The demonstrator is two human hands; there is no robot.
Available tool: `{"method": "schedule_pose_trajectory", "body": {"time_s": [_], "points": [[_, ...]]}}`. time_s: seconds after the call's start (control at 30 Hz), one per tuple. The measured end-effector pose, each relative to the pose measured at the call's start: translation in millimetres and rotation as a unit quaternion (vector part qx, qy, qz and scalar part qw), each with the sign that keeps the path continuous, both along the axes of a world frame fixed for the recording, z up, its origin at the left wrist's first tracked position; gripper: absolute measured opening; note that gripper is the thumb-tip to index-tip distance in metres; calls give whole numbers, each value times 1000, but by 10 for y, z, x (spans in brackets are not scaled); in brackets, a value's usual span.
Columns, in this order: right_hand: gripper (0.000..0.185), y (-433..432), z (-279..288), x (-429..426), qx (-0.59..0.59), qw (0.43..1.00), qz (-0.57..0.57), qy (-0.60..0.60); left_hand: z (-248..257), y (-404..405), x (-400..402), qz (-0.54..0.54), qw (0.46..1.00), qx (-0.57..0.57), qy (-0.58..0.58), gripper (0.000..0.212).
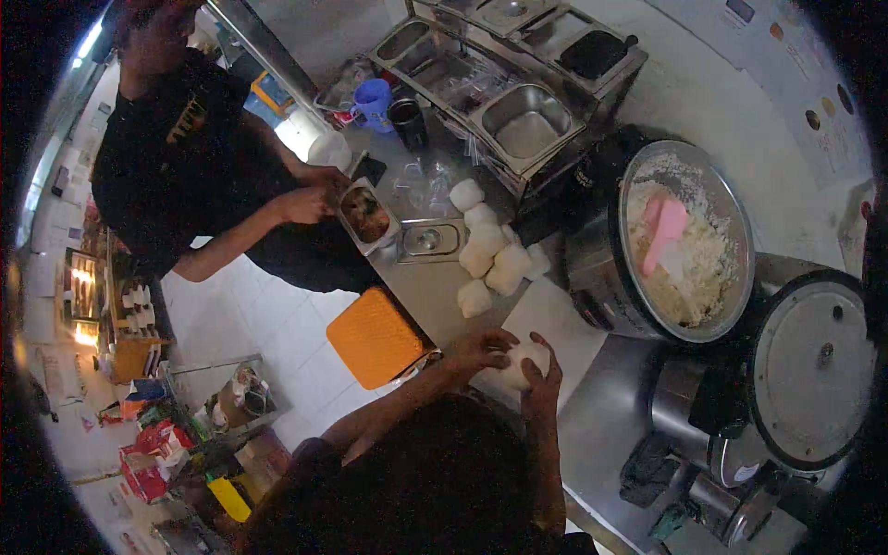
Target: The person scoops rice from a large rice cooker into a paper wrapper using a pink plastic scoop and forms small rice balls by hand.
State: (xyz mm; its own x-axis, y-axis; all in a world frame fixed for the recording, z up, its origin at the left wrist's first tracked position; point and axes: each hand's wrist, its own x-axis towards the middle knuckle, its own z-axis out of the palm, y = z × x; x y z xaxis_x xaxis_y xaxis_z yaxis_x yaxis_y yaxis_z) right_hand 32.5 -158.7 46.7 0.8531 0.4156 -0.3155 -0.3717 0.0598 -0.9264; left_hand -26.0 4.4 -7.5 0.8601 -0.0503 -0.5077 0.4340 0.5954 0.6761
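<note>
A white rounded ball, apparently rice, is held between both of my hands. My left hand grips its left side with bent fingers. Curled around its right and near side is my right hand. Beneath them a pale sheet or board lies on the steel counter. Just beyond, a heap of similar white balls rests on the counter, some stacked against others. To the right stands a large pot of rice with a pink paddle lying on the rice.
Across the counter a co-worker holds a steel pan of food. Beside it sits a lidded steel pan. A steel container rack stands at the back. An orange stool is left of the counter; a lidded cooker stands right.
</note>
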Motion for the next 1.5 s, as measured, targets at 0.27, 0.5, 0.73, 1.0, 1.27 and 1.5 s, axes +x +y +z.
{"method": "schedule_pose_trajectory", "body": {"time_s": [0.27, 0.5, 0.73, 1.0, 1.27, 1.5], "points": [[72, 74, 123, 62, 62, 995, 67, 44, -780, -66, 331, -59, 908, 168, -380, 66], [74, -14, -722, 337, -285, 938, 107, -167, -1045, 72, -161, -90, 979, 151, 99, 57], [81, 1146, -575, 320, -202, 913, 215, -281, -690, 602, -195, 181, 970, 69, 147, 52], [70, 996, -709, 214, -191, 897, 278, -285, -861, 1212, 113, 211, 890, 371, 162, 59], [10, 38, 1073, 1433, -333, 840, -28, -427, -1074, 955, 318, 118, 711, 674, 164, 77], [71, -260, 675, 3290, -612, 685, 27, -395, -243, 509, 671, 183, 688, 700, -55, 78]]}}
